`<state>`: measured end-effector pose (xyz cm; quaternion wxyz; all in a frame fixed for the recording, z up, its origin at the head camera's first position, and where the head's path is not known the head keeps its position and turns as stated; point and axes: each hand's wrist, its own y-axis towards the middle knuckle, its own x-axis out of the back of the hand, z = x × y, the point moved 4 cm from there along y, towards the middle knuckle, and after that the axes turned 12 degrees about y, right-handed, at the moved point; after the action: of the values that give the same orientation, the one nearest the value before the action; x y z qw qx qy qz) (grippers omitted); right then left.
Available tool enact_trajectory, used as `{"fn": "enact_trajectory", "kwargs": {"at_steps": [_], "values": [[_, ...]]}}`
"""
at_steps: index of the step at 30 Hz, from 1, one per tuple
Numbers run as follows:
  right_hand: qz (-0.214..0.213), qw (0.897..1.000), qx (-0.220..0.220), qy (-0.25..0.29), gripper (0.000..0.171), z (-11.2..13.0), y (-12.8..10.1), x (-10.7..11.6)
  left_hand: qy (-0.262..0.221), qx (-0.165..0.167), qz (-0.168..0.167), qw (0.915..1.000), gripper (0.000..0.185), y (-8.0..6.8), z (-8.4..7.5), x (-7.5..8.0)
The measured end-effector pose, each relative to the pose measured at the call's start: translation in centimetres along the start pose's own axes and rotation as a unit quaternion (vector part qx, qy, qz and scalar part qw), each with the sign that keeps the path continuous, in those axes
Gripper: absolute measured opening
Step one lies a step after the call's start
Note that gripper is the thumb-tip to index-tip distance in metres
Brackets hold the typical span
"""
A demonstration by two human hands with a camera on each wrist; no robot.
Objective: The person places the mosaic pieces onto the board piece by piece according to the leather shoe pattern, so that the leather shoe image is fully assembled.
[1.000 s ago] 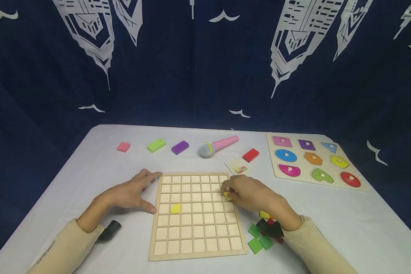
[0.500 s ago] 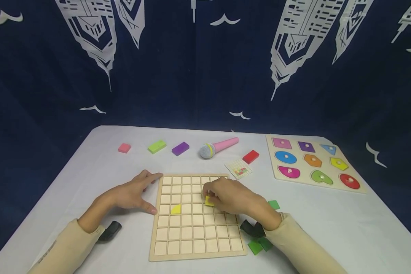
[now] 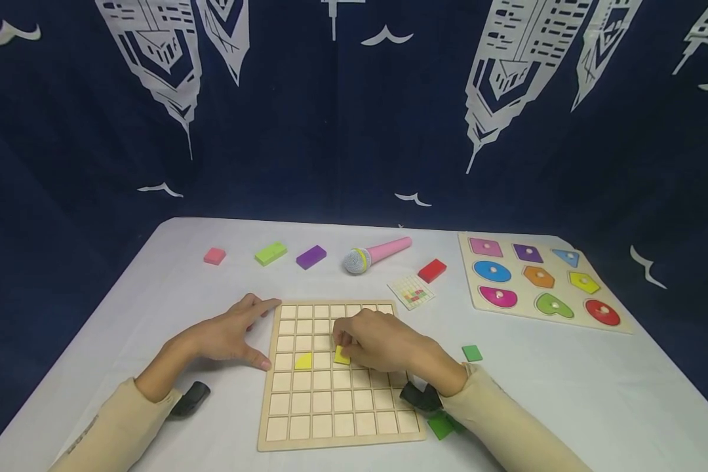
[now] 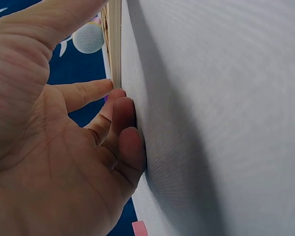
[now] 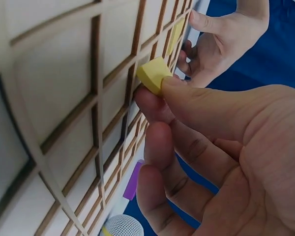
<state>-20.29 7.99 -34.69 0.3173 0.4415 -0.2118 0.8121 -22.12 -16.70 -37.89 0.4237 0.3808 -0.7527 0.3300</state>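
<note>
A wooden grid board [image 3: 313, 444] lies on the table in the head view. One yellow tile [image 3: 303, 360] sits in a cell left of its middle. My right hand [image 3: 377, 341] pinches a second yellow tile [image 3: 341, 355] between thumb and index finger, close over the board's centre. The right wrist view shows this held tile [image 5: 154, 75] tilted, with one curved edge. My left hand [image 3: 227, 331] is spread at the board's left side, thumb and index fingertip touching its edge. In the left wrist view the other fingers [image 4: 132, 147] rest on the table.
Green tiles [image 3: 440, 426] lie by the board's right corner, partly hidden by the right sleeve; another green tile [image 3: 472, 353] is farther out. Behind are a pattern card [image 3: 411, 291], red block [image 3: 432, 270], toy microphone [image 3: 377, 254], purple block [image 3: 311, 257] and a shape puzzle [image 3: 543, 282].
My right hand has carried the yellow tile leftward from the board's right edge to near its centre, uncovering a green tile at right. The left hand has stayed in place.
</note>
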Motion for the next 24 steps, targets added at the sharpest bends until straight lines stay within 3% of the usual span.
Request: {"fn": "enact_trajectory", "kwargs": {"at_steps": [9,14,20,24], "values": [[0.003,1.000,-0.010,0.001,0.009,0.2,0.1,-0.6,0.003,-0.006,0.000,1.0000,0.111,-0.1,-0.1,0.1],[-0.011,1.000,-0.002,-0.016,0.019,0.4,-0.1,-0.7,0.009,-0.008,-0.003,0.9999,0.110,-0.1,-0.1,0.1],[-0.023,0.999,0.022,-0.028,0.043,0.7,-0.4,-0.8,0.000,-0.012,-0.002,0.9999,0.110,0.0,-0.2,0.1],[-0.028,0.998,0.038,-0.031,0.040,0.8,-1.0,-0.7,-0.007,-0.020,-0.001,0.9998,0.109,-0.2,-0.4,0.2]]}}
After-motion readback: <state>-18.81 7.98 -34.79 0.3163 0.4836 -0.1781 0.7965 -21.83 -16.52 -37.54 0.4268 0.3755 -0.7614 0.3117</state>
